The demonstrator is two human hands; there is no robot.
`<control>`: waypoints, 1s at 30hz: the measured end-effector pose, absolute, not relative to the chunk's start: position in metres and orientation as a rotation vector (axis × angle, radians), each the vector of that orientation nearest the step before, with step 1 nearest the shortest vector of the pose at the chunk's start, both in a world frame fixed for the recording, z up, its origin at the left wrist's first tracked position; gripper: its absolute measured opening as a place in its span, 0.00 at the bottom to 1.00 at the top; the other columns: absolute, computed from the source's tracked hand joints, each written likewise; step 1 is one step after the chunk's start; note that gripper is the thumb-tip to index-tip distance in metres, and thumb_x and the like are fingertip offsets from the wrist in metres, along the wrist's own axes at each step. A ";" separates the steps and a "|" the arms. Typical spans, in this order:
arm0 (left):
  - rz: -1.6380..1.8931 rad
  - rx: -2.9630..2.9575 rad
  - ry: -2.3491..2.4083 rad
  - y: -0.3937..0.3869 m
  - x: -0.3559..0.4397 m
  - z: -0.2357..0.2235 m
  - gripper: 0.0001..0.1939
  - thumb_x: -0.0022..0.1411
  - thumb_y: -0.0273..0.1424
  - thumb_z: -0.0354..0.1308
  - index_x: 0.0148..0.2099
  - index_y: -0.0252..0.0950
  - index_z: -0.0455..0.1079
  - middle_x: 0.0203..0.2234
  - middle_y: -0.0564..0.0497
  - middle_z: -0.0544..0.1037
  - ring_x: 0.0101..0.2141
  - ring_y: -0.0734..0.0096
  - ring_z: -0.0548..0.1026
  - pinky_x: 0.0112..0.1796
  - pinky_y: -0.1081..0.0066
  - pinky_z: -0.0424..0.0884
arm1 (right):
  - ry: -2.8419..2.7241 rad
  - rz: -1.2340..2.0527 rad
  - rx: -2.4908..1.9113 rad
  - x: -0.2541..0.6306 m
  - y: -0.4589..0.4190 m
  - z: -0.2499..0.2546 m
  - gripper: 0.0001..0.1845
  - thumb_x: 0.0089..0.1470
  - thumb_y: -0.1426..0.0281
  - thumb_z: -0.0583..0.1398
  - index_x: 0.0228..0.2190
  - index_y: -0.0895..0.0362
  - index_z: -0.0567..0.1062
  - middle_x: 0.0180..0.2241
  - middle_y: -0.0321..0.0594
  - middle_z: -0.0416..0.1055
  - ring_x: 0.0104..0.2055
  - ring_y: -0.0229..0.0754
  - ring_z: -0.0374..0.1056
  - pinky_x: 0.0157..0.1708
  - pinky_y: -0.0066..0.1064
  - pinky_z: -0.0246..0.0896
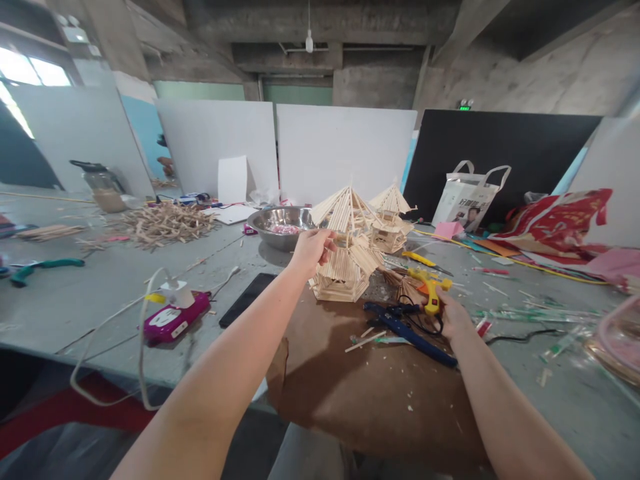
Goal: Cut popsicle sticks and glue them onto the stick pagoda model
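My left hand reaches to a pagoda model built of thin wooden sticks, its fingers closed at the model's left side below the pointed roof. What exactly the fingertips pinch is partly hidden. A second, similar stick pagoda stands just behind it on the right. My right hand is closed round a yellow hot glue gun, held to the right of the model with its nozzle towards the left. Under it lie blue-handled pliers on a brown board.
A steel bowl and a heap of short sticks lie behind on the left. Nearer are a black phone and a purple power strip with cables. A yellow utility knife, glue sticks and a white bag are at right.
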State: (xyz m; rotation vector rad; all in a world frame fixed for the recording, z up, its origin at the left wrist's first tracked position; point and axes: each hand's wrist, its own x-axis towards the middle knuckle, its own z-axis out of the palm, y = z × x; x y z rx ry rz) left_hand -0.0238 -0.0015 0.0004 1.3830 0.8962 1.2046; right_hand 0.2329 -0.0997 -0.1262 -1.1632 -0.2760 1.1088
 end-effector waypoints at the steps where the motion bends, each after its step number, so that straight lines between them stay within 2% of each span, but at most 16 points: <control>1: 1.211 1.403 0.900 -0.001 -0.023 0.000 0.08 0.47 0.31 0.49 0.27 0.31 0.65 0.10 0.54 0.66 0.07 0.83 0.56 0.10 0.78 0.45 | -0.275 1.109 -1.165 0.232 -0.100 -0.126 0.06 0.48 0.67 0.52 0.27 0.56 0.64 0.11 0.31 0.64 0.12 0.35 0.63 0.07 0.21 0.53; 10: 1.301 1.588 0.986 0.003 -0.023 -0.004 0.08 0.47 0.29 0.49 0.24 0.31 0.67 0.08 0.55 0.65 0.08 0.84 0.53 0.12 0.79 0.46 | -0.255 1.119 -1.162 0.231 -0.100 -0.124 0.06 0.49 0.67 0.51 0.25 0.57 0.64 0.12 0.33 0.66 0.12 0.35 0.62 0.08 0.22 0.54; 20: 1.387 1.909 1.124 0.005 -0.026 -0.005 0.10 0.50 0.27 0.47 0.20 0.34 0.65 0.08 0.55 0.65 0.12 0.80 0.58 0.17 0.79 0.51 | -0.290 1.119 -1.143 0.236 -0.098 -0.129 0.07 0.48 0.66 0.52 0.24 0.57 0.64 0.10 0.31 0.64 0.13 0.35 0.62 0.09 0.21 0.54; 26: 1.435 1.828 1.133 -0.002 -0.030 -0.008 0.10 0.50 0.27 0.47 0.20 0.34 0.65 0.08 0.56 0.64 0.13 0.79 0.58 0.18 0.79 0.51 | -0.285 1.113 -1.154 0.236 -0.098 -0.129 0.08 0.48 0.65 0.52 0.24 0.57 0.64 0.10 0.31 0.63 0.12 0.35 0.61 0.07 0.20 0.52; 30: 1.513 1.683 1.096 -0.013 -0.037 -0.024 0.09 0.51 0.29 0.47 0.23 0.35 0.65 0.10 0.56 0.64 0.15 0.79 0.59 0.18 0.79 0.51 | -0.271 1.081 -1.163 0.233 -0.099 -0.123 0.07 0.48 0.66 0.52 0.24 0.56 0.64 0.09 0.30 0.62 0.12 0.34 0.61 0.08 0.21 0.54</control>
